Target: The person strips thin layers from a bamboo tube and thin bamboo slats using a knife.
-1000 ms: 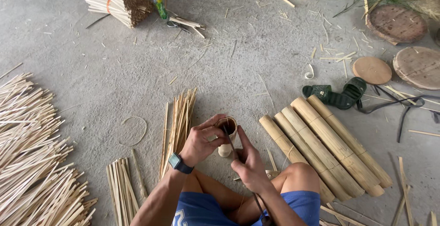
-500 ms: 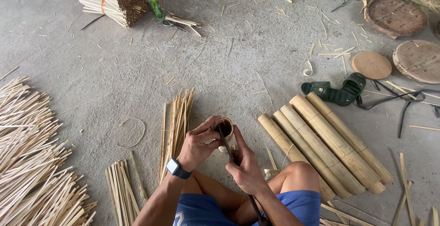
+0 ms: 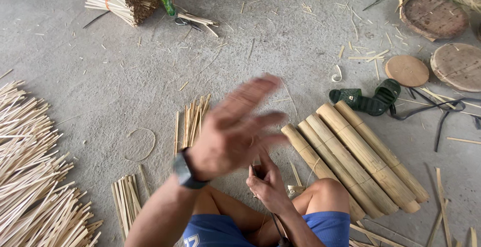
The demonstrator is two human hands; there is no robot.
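- The left hand (image 3: 235,127) is raised above the concrete floor (image 3: 100,76), blurred, fingers spread, holding nothing.
- The right hand (image 3: 268,184) is low between the knees, fingers closed on a thin dark tool; what it works on is hidden.
- Bamboo poles (image 3: 350,157) lie just right; split bamboo strips (image 3: 190,119) lie just beyond the left hand.

Left hand (image 3: 235,127) now off the bamboo piece, raised, fingers spread.
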